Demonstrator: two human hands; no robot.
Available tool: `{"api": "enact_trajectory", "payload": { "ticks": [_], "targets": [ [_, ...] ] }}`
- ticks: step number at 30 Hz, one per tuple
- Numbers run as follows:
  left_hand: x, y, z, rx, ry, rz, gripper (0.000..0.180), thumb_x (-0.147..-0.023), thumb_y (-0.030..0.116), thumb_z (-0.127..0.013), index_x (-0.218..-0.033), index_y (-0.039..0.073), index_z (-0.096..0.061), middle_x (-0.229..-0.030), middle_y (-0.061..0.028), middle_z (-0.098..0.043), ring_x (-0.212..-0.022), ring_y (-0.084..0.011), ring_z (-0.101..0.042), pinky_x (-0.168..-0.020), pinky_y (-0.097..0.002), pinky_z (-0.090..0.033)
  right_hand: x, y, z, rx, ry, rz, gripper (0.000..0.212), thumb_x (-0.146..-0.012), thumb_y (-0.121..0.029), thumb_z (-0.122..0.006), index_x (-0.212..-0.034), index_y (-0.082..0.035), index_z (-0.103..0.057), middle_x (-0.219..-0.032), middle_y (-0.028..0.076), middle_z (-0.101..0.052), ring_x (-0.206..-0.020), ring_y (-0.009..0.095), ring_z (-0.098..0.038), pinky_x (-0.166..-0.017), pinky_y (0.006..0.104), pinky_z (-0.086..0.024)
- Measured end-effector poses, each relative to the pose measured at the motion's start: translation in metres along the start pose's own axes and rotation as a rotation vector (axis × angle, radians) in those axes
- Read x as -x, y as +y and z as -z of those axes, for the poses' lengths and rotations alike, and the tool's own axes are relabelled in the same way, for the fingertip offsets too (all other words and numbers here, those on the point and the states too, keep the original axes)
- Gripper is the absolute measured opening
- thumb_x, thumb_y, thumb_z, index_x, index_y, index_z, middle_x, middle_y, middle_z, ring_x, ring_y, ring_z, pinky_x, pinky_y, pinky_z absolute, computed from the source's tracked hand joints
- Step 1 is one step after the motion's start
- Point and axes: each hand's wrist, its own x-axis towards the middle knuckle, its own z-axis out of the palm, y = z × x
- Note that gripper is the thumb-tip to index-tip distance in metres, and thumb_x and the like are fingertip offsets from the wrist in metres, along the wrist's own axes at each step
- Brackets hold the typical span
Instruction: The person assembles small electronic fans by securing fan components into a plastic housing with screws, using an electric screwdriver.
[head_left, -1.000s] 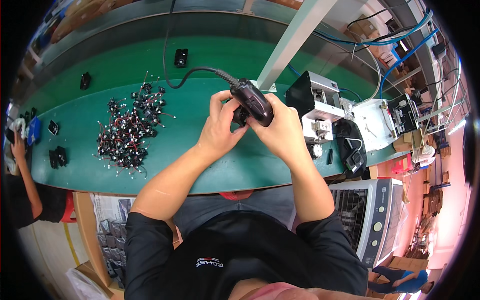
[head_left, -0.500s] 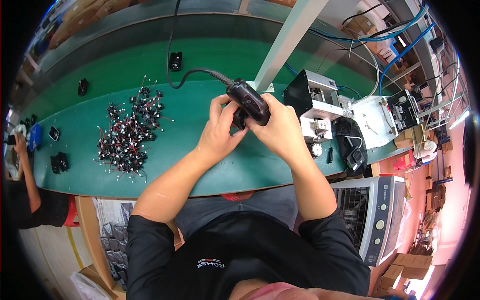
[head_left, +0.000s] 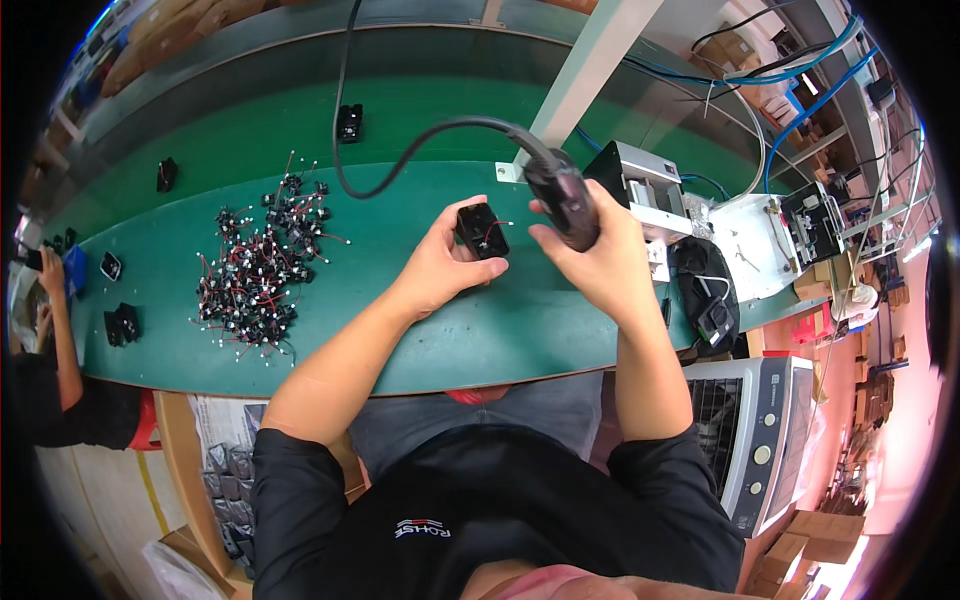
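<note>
Shifted toward three o'clock, our right hand [head_left: 607, 250] grips the tool [head_left: 565, 203] while our left hand [head_left: 437, 267] clasps the case [head_left: 477, 226].

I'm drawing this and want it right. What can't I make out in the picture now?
All in the head view:
Black corded handheld tool: blurred, partly covered by the right hand.
Black rectangular open case: underside hidden by its top and the left hand.
Black rubbery cable: far end cut off by the top edge.
Black pieces with red wires: too small, tangled to count.
</note>
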Motion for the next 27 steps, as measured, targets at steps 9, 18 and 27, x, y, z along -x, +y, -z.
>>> {"api": "enact_trajectory", "payload": {
  "ticks": [9, 18, 27],
  "targets": [
    [0.003, -0.008, -0.012, -0.154, -0.091, 0.1, 0.079, -0.072, -0.001, -0.084, -0.137, 0.012, -0.041, -0.128, -0.007, -0.051, -0.113, -0.0185, -0.057, -0.093, -0.0353, -0.052, 0.021, 0.008, 0.067, -0.405, 0.449, 0.113, 0.033, -0.09, -0.012, -0.072, -0.116, 0.004, -0.057, -0.074, 0.006, -0.064, -0.061, 0.013, -0.061, -0.062, 0.0292, -0.052],
    [0.007, -0.027, -0.026, -0.714, -0.346, -0.016, 0.083, -0.062, 0.02, -0.094, -0.13, 0.007, -0.048, -0.123, -0.0087, -0.065, -0.109, -0.0208, -0.063, -0.097, -0.0357, -0.048, 0.003, 0.064, 0.088, -0.613, 0.665, 0.262, 0.049, -0.094, -0.036, -0.07, -0.115, 0.005, -0.055, -0.066, 0.005, -0.057, -0.055, 0.015, -0.056, -0.055, 0.0277, -0.048],
    [0.017, -0.031, -0.034, -0.736, -0.216, 0.004, 0.079, -0.062, 0.025, -0.094, -0.127, 0.008, -0.052, -0.117, -0.0089, -0.063, -0.108, -0.0238, -0.06, -0.097, -0.0354, -0.048, -0.001, 0.088, 0.092, -0.707, 0.477, 0.226, 0.088, -0.094, -0.075, -0.031, -0.122, 0.007, -0.05, -0.064, 0.007, -0.053, -0.053, 0.015, -0.052, -0.05, 0.0289, -0.045]
  ]
}}
